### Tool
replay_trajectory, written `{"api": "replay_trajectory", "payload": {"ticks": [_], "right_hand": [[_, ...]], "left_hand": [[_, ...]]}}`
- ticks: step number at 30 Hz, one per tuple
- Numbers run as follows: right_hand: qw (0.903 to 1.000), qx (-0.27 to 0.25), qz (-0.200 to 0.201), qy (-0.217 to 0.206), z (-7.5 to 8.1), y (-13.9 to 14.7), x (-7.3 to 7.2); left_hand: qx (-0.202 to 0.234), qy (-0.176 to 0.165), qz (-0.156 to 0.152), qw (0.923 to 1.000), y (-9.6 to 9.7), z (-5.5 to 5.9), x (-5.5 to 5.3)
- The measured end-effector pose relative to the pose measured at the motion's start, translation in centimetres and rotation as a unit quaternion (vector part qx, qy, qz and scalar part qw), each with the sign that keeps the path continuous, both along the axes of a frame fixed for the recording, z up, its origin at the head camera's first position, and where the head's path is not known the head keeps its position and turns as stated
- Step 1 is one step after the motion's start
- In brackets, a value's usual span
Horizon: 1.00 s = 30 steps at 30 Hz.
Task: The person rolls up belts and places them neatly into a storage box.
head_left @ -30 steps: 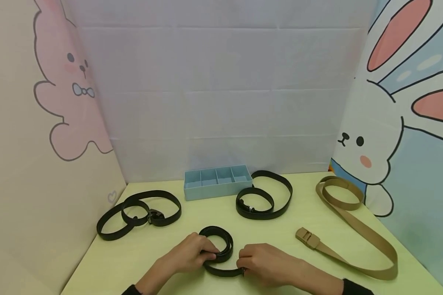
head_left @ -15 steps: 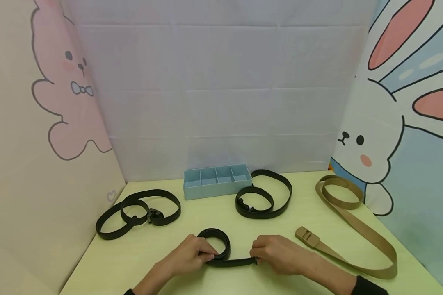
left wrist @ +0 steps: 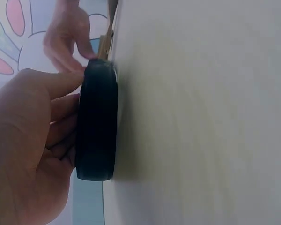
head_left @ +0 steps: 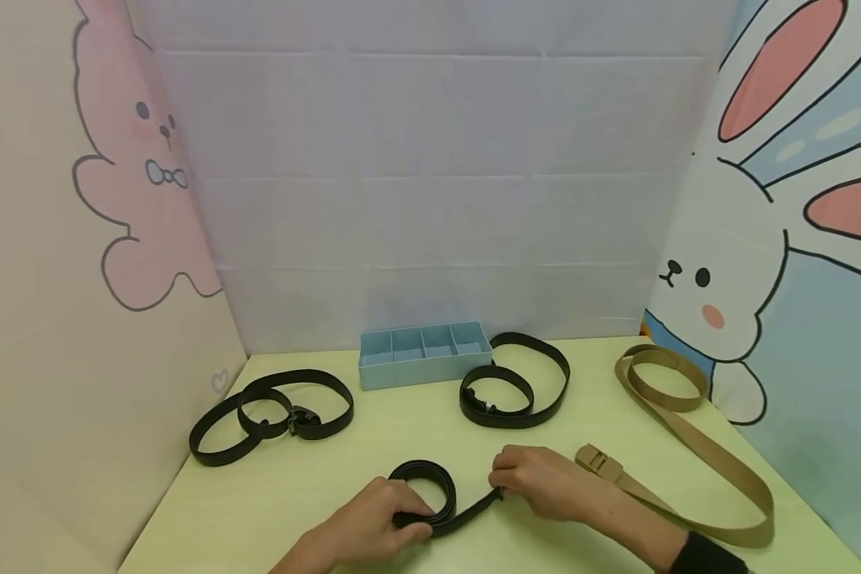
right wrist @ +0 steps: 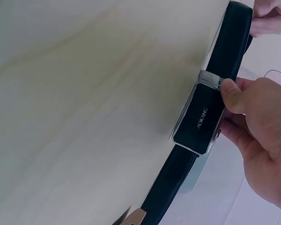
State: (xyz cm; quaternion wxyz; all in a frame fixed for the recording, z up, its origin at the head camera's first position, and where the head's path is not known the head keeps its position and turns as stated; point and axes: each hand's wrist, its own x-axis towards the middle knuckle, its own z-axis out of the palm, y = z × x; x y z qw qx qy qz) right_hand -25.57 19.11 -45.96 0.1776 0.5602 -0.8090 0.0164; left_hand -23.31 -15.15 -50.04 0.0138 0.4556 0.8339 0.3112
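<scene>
A black belt [head_left: 441, 472] is rolled into a coil near the front of the table. My left hand [head_left: 375, 524] pinches the near side of this coil. In the left wrist view, the thumb of my left hand [left wrist: 33, 122] lies along the edge of the coil [left wrist: 97, 126]. My right hand [head_left: 545, 484] grips the buckle end of the same belt, its free length slanting up and right from the coil. Lettering shows on the dark, silver-rimmed buckle [right wrist: 199, 118] in the right wrist view, pinched by my right hand [right wrist: 267, 131].
At the back stands a blue divided tray [head_left: 425, 372]. One loosely looped black belt [head_left: 218, 458] lies at the left, another black belt [head_left: 520, 420] right of the tray. A tan webbing belt [head_left: 696, 438] stretches along the right side. Printed walls enclose the table.
My right hand has moved right and away from me with the buckle end, drawing out more strap from the coil. My left hand and the coil have shifted slightly towards me.
</scene>
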Motion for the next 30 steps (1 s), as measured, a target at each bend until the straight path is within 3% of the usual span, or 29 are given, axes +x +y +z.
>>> {"api": "replay_trajectory", "payload": {"ticks": [7, 14, 18, 20, 22, 24, 27, 30], "right_hand": [[0.9996, 0.012, 0.006, 0.026, 0.7, -2.9, -1.2], [0.9995, -0.007, 0.03, -0.009, 0.5, -6.3, -2.2], [0.9983, -0.035, -0.014, 0.045, -0.4, -6.8, -2.0], [0.9964, -0.05, -0.058, 0.037, -0.6, -6.8, -1.7], [0.9932, -0.065, -0.094, -0.022, -0.7, -6.7, -1.4], [0.9826, -0.087, -0.118, -0.113, -0.7, -6.6, -1.3], [0.9455, -0.133, -0.139, -0.263, -0.2, -6.7, -1.0], [0.907, -0.166, -0.16, -0.352, 0.3, -7.0, -0.6]], "left_hand": [[-0.019, -0.01, -0.018, 0.9996, 1.0, 0.1, 1.1], [-0.02, -0.006, -0.036, 0.9991, 1.6, 0.3, 1.2], [-0.024, -0.009, -0.031, 0.9992, 1.8, 0.4, 1.2], [-0.027, -0.015, -0.026, 0.9992, 1.8, 0.5, 1.2], [-0.031, -0.016, -0.022, 0.9992, 1.8, 0.6, 1.2], [-0.032, -0.014, -0.019, 0.9992, 1.9, 0.6, 1.3], [-0.033, -0.01, -0.017, 0.9993, 1.9, 0.7, 1.3], [-0.037, -0.002, -0.018, 0.9992, 2.0, 0.7, 1.3]]}}
